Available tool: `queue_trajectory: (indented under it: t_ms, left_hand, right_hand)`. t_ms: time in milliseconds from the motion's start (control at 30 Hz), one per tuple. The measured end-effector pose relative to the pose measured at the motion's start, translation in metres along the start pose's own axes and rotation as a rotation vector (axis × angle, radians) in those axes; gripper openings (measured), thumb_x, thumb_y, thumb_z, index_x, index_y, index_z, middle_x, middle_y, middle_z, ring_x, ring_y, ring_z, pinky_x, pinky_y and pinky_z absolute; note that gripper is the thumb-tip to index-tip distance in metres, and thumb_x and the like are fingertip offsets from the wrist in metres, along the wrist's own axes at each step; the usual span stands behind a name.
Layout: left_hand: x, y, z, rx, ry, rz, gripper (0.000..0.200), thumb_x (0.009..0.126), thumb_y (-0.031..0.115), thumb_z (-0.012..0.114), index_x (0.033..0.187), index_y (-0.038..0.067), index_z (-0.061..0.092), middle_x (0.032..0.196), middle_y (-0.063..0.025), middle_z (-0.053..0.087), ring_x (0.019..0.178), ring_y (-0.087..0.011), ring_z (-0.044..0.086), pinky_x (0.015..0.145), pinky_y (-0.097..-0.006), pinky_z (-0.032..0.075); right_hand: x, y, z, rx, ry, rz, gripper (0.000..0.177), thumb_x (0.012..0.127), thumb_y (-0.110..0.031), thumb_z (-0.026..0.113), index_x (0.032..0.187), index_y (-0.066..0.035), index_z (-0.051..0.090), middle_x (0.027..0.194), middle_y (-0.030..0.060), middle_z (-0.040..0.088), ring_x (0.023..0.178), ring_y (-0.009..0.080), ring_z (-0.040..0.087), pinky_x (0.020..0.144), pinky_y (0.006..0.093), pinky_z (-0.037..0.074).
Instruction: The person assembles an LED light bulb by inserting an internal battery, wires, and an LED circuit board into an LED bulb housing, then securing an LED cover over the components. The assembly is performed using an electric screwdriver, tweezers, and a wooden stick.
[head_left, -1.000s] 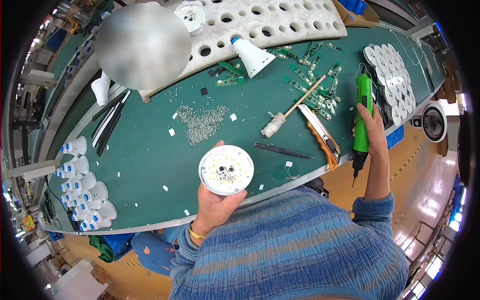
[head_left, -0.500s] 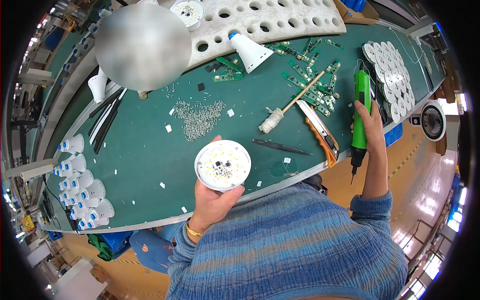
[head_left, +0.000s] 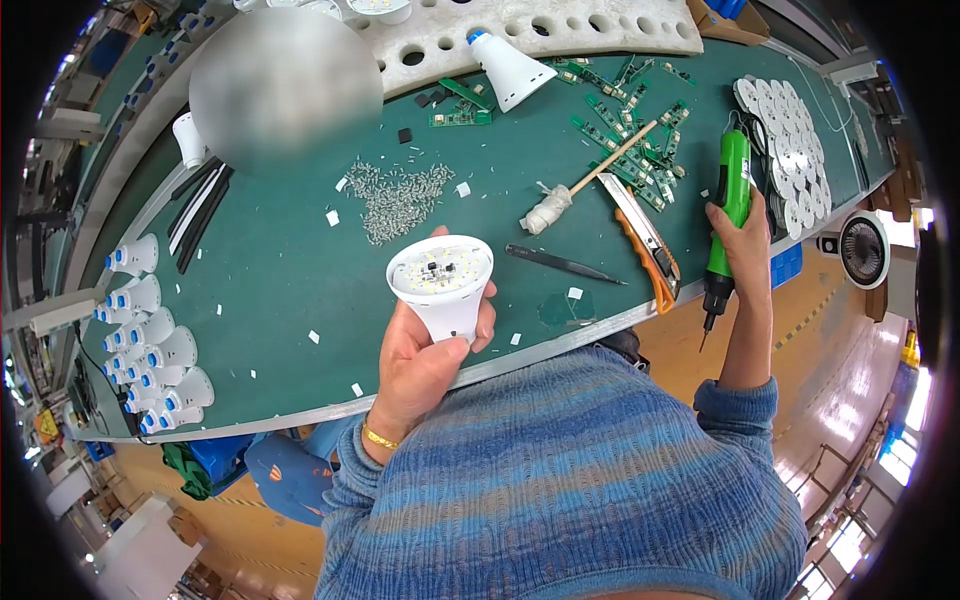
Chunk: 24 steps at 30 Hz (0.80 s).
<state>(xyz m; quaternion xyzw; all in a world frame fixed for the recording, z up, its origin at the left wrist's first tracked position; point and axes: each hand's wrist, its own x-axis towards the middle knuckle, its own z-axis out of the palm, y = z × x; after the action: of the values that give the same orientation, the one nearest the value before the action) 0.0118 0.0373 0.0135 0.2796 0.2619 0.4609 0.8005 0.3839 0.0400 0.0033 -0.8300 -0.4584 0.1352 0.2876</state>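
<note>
My left hand (head_left: 415, 365) is wrapped round a white bulb housing (head_left: 450, 306), held upright near the table's front edge. A round LED board (head_left: 438, 271) with small black parts sits in its open top. At the right, my right hand (head_left: 742, 240) grips a green electric screwdriver (head_left: 733, 190), its bit pointing down past the table edge. Beyond the housing lies a pile of small screws (head_left: 395, 200). Black tweezers (head_left: 565, 264) and an orange-handled cutter (head_left: 645, 250) lie between my hands, with a cloth-wrapped stick (head_left: 590, 180) behind them.
Green circuit boards (head_left: 620, 110) are scattered at the back. Another housing (head_left: 507, 72) lies beside a perforated white board (head_left: 560, 25). Stacked round discs (head_left: 785, 140) stand at the right, and several bulb housings (head_left: 165, 345) at the left. A blurred patch hides the back left.
The bulb housing in my left hand has tilted, so its side now shows. My right hand still holds the screwdriver, a little lower relative to it. The view has shifted slightly.
</note>
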Motion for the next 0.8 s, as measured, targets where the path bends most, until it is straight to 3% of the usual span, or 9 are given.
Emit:
queue_trajectory:
  t_ms: [267, 800]
  left_hand:
    - [0.001, -0.002, 0.015, -0.017, 0.099, 0.0, 0.092, 0.07, 0.018, 0.066, 0.146, 0.005, 0.014, 0.111, -0.0161, 0.05, 0.074, -0.0158, 0.052, 0.055, -0.0251, 0.038]
    - [0.005, -0.008, 0.022, 0.146, 0.109, -0.015, 0.092, 0.071, 0.022, 0.066, 0.145, 0.007, 0.014, 0.107, -0.0144, 0.049, 0.068, -0.0142, 0.051, 0.052, -0.0249, 0.037]
  right_hand:
    - [-0.003, -0.017, -0.003, -0.223, 0.029, 0.055, 0.068, 0.075, -0.034, 0.067, 0.128, -0.001, 0.042, 0.094, 0.0251, 0.064, 0.088, 0.0359, 0.064, 0.077, 0.0408, 0.047]
    - [-0.014, -0.025, -0.005, -0.337, 0.085, -0.079, 0.057, 0.079, -0.026, 0.066, 0.126, 0.0, 0.046, 0.097, 0.0232, 0.064, 0.089, 0.0358, 0.063, 0.078, 0.0417, 0.047]
